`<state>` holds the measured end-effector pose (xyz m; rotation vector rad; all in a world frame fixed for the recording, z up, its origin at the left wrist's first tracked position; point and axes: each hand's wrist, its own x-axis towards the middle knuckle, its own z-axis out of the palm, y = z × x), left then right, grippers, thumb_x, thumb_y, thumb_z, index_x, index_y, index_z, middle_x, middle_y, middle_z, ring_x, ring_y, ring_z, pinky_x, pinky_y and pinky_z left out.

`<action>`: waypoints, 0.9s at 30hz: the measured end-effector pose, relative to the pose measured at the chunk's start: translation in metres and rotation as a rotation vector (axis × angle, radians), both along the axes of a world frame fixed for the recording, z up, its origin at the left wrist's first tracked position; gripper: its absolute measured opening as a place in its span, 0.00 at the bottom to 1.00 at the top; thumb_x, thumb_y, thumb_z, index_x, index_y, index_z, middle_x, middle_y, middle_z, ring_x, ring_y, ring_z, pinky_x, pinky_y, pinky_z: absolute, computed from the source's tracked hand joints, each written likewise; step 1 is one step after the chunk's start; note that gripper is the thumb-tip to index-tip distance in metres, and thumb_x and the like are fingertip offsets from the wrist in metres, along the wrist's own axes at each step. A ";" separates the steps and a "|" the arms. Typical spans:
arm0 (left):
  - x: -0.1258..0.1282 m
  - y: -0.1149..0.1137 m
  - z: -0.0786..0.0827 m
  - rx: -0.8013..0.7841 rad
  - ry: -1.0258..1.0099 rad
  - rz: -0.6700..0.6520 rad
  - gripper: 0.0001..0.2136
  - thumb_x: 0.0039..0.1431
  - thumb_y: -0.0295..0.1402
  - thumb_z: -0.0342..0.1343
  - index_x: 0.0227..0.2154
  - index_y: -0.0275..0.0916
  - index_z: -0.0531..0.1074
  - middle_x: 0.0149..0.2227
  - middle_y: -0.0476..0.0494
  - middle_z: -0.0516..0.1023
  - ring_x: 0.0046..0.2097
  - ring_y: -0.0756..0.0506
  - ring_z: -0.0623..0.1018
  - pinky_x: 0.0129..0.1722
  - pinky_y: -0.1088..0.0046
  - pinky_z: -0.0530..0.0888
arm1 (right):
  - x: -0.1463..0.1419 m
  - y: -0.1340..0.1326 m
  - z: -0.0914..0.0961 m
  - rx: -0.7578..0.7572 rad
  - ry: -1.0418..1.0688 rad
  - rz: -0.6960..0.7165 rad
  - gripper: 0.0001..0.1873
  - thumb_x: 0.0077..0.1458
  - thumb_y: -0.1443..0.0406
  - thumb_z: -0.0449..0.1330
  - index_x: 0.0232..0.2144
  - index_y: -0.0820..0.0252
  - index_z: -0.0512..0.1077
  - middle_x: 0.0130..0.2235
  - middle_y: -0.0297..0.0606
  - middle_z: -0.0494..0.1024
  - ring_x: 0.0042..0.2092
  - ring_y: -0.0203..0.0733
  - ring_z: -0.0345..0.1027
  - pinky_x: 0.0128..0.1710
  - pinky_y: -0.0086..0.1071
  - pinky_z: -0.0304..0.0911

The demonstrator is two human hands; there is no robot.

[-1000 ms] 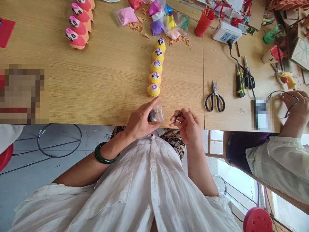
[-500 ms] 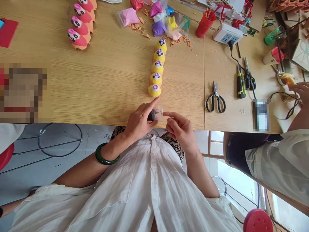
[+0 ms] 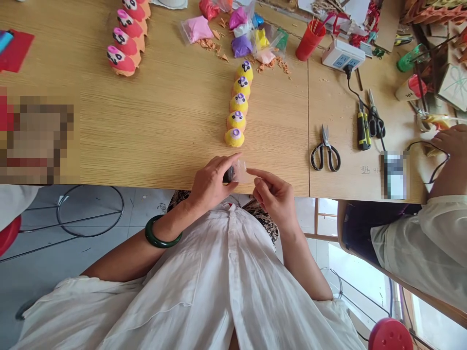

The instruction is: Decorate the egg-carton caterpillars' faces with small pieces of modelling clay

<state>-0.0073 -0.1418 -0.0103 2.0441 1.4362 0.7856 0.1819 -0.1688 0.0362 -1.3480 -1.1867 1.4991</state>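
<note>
At the table's front edge, my left hand point(image 3: 210, 181) holds a small clear plastic bag point(image 3: 240, 171) with a dark lump, like black clay, inside, between thumb and fingers. My right hand point(image 3: 273, 193) is closed just right of the bag, its index fingertip near the bag's edge and its thumb pressed to the fingers. Anything tiny in that pinch is too small to make out. Beyond my hands stands a row of yellow domed pieces point(image 3: 239, 103) with purple rings; the nearest one point(image 3: 234, 138) lacks the dark eye marks seen on the others.
Black-handled scissors point(image 3: 326, 149) lie to the right, near a yellow-black cutter point(image 3: 363, 129). Bags of coloured clay point(image 3: 241, 46), a red cup point(image 3: 310, 40) and a power strip point(image 3: 343, 54) stand behind. Pink pieces point(image 3: 124, 61) are at left. Another person's hand point(image 3: 452, 141) is at far right.
My left index finger has drawn back slightly from the nearest yellow piece and bends more over the bag. My right hand has barely moved.
</note>
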 end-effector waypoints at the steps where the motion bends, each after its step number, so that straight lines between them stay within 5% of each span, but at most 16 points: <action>1: 0.000 0.000 -0.001 -0.014 -0.012 0.018 0.30 0.60 0.26 0.59 0.67 0.40 0.70 0.53 0.42 0.83 0.55 0.41 0.80 0.56 0.65 0.78 | 0.001 0.000 0.000 0.017 -0.004 -0.017 0.21 0.65 0.55 0.61 0.51 0.65 0.80 0.20 0.21 0.56 0.21 0.30 0.48 0.23 0.31 0.44; 6: 0.006 -0.001 -0.002 -0.053 -0.058 0.066 0.30 0.61 0.30 0.61 0.68 0.40 0.69 0.52 0.42 0.83 0.54 0.41 0.81 0.58 0.65 0.77 | -0.002 0.002 -0.006 0.102 -0.105 -0.114 0.22 0.56 0.51 0.73 0.46 0.57 0.78 0.22 0.23 0.64 0.25 0.32 0.53 0.27 0.32 0.50; 12: 0.008 0.001 0.011 -0.112 -0.260 -0.055 0.26 0.62 0.36 0.63 0.62 0.36 0.74 0.56 0.38 0.83 0.57 0.40 0.81 0.62 0.64 0.76 | 0.002 0.015 -0.024 0.135 -0.117 -0.097 0.20 0.61 0.48 0.68 0.30 0.59 0.77 0.26 0.30 0.69 0.27 0.32 0.55 0.28 0.32 0.51; 18: 0.004 0.005 0.019 -0.380 -0.555 -0.022 0.17 0.65 0.47 0.62 0.37 0.35 0.82 0.39 0.41 0.86 0.40 0.46 0.83 0.41 0.74 0.79 | 0.010 0.020 -0.023 0.113 -0.133 0.079 0.24 0.59 0.45 0.68 0.29 0.60 0.77 0.25 0.30 0.69 0.27 0.32 0.54 0.28 0.31 0.51; 22: 0.005 0.005 0.018 -0.346 -0.557 0.069 0.19 0.63 0.49 0.64 0.32 0.35 0.81 0.34 0.42 0.86 0.35 0.47 0.81 0.37 0.75 0.76 | 0.008 0.020 -0.022 0.135 -0.122 0.101 0.24 0.59 0.46 0.69 0.27 0.60 0.76 0.24 0.29 0.68 0.27 0.32 0.54 0.28 0.30 0.51; 27: 0.002 0.006 0.021 -0.308 -0.478 -0.004 0.21 0.66 0.48 0.58 0.26 0.36 0.79 0.24 0.48 0.76 0.28 0.51 0.71 0.29 0.77 0.67 | 0.016 0.022 -0.018 0.013 -0.118 0.187 0.26 0.58 0.44 0.68 0.27 0.60 0.76 0.20 0.27 0.64 0.23 0.31 0.53 0.24 0.30 0.47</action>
